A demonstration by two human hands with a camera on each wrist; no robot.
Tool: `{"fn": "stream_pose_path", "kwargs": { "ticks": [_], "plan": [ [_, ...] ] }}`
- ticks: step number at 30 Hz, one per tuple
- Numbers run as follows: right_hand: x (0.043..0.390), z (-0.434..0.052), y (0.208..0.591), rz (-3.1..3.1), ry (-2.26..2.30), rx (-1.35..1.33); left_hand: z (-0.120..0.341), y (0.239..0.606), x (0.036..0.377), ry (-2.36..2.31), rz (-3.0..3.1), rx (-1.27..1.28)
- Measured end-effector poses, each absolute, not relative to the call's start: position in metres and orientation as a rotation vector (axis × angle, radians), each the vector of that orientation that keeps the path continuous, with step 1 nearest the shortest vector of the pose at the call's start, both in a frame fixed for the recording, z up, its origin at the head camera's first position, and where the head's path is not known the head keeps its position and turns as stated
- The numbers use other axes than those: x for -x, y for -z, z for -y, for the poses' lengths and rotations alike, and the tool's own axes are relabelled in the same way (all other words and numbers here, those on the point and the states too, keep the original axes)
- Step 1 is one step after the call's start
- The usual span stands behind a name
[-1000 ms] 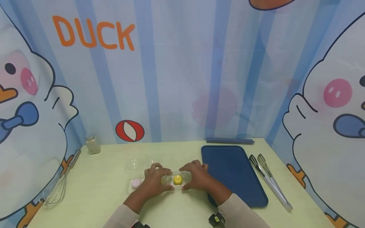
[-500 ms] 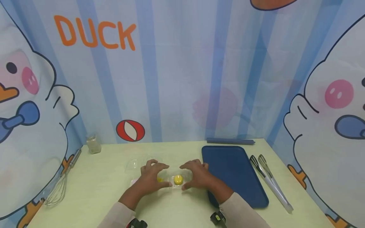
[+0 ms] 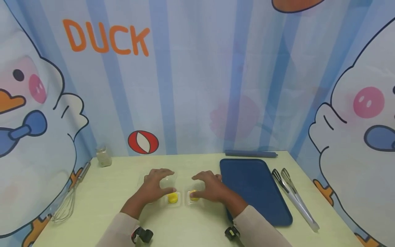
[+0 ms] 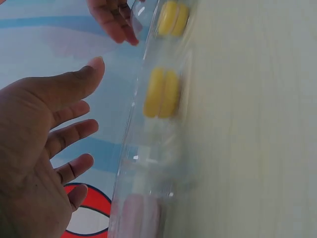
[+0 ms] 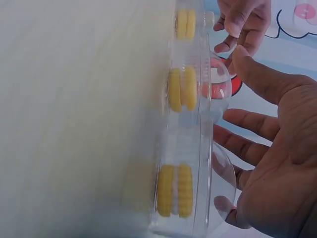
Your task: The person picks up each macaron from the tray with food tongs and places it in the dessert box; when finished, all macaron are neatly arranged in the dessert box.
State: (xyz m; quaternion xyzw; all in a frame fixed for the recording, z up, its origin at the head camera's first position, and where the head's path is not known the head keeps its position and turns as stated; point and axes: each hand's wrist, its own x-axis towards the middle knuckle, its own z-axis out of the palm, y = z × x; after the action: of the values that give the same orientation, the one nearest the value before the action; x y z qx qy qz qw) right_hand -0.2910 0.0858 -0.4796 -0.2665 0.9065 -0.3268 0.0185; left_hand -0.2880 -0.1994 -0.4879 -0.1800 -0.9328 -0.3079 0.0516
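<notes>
Two clear plastic packs, the left one [image 3: 180, 203] and the right one [image 3: 187, 203], stand close together on the table. A yellow macaron [image 3: 172, 198] shows in the left pack and another yellow macaron [image 3: 193, 195] in the right. My left hand [image 3: 152, 187] hovers over the left pack, thumb and fingers spread, holding nothing. Over the right pack is my right hand [image 3: 211, 186], also spread and gripping nothing; its thumb partly covers the macaron. A pink macaron [image 4: 140, 216] shows in the left wrist view. Whether my right fingers touch the clear lid [image 5: 224, 176], I cannot tell.
A dark blue tray [image 3: 254, 192] lies right of my hands, with metal tongs [image 3: 296, 200] beyond it. A rolling pin [image 3: 251, 154] lies along the back edge. At the left are a whisk [image 3: 69, 199] and a small glass jar [image 3: 104, 156].
My left hand has moved left, away from the right pack, uncovering the left pack's yellow macaron. The pink macaron is now hidden in the head view. My right hand has shifted slightly.
</notes>
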Motion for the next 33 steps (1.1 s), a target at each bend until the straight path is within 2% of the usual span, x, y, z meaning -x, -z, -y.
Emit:
{"fn": "stream_pose_path", "kwargs": {
  "ticks": [10,33],
  "plan": [
    [0.299,-0.064,0.479,-2.85,1.053,0.759,0.218,0.486,0.307,0.863,2.907,0.437],
    [0.328,-0.022,0.479,-2.908,0.795,0.57,0.235,0.485,0.332,0.795,3.03,0.438]
  ]
}}
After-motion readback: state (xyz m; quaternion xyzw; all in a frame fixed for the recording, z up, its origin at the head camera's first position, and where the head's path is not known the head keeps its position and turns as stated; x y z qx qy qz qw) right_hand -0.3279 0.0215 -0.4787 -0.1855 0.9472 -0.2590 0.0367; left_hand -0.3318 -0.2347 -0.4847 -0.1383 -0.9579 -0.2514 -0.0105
